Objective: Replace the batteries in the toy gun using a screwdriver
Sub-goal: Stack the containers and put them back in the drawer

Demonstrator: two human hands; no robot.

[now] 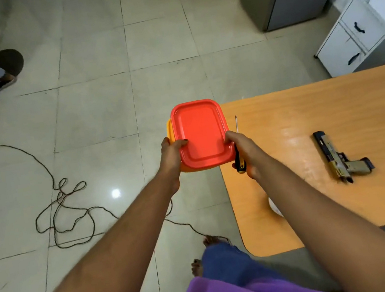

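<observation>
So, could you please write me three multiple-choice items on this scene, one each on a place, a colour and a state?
1. Where is the toy gun?
A. on the table
B. on the floor
C. in a hand

2. What colour is the box lid?
A. blue
B. red
C. white

3. What does the right hand hold besides the box?
A. nothing
B. a battery
C. a screwdriver

Key: 1 A, it lies on the wooden top; 2 B, the lid is plainly red; 3 C, the handle sits in its grip.

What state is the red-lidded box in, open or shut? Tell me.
Shut: the red plastic lid sits flat over the yellow plastic box, with the left hand and right hand holding its sides.
</observation>
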